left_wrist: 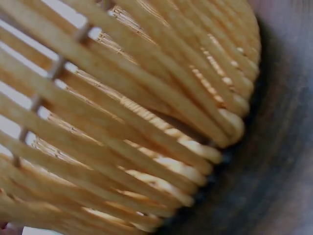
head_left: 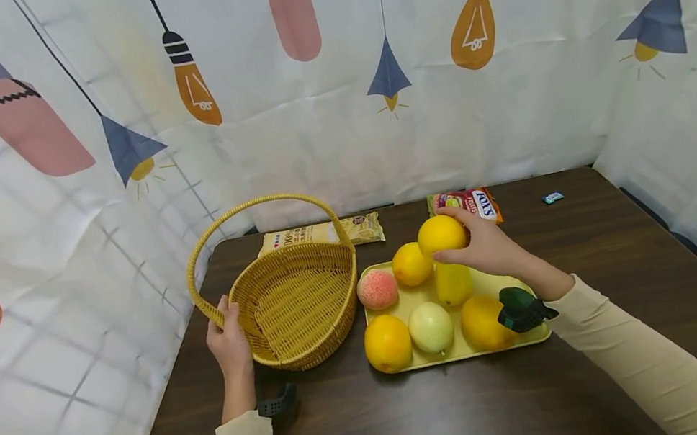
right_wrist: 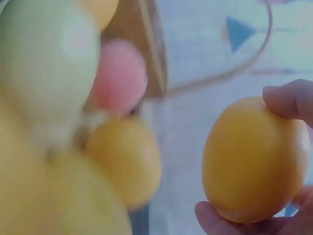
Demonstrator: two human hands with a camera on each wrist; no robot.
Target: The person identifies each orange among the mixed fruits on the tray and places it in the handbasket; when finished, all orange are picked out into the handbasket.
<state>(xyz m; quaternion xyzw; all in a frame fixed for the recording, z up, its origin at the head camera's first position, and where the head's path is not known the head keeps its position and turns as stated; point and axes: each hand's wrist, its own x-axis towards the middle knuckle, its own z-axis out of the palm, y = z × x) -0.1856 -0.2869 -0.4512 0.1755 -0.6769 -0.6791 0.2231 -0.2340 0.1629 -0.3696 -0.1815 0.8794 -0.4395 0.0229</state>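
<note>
My left hand (head_left: 229, 338) grips the left foot of the arched handle on a woven wicker basket (head_left: 302, 346). Tilted toward me, the basket shows its inside, with no fruit in it; its slatted side (left_wrist: 112, 107) fills the left wrist view. In my right hand (head_left: 485, 243), thumb and fingers hold a smooth yellow-orange orange (right_wrist: 254, 161) above the back of a yellow tray (head_left: 418, 363). On the tray lie a pink peach (head_left: 378, 289), a pale green round fruit (head_left: 430, 327), a yellow block-shaped fruit (head_left: 453, 283) and several oranges (head_left: 388, 343).
Behind the basket lies a long yellow snack packet (head_left: 363, 228). A red Fox's candy bag (head_left: 485, 205) sits at the table's back edge, and a small blue wrapped piece (head_left: 553, 197) is further right. Printed white cloth (head_left: 339, 139) hangs behind the dark wooden table (head_left: 374, 425).
</note>
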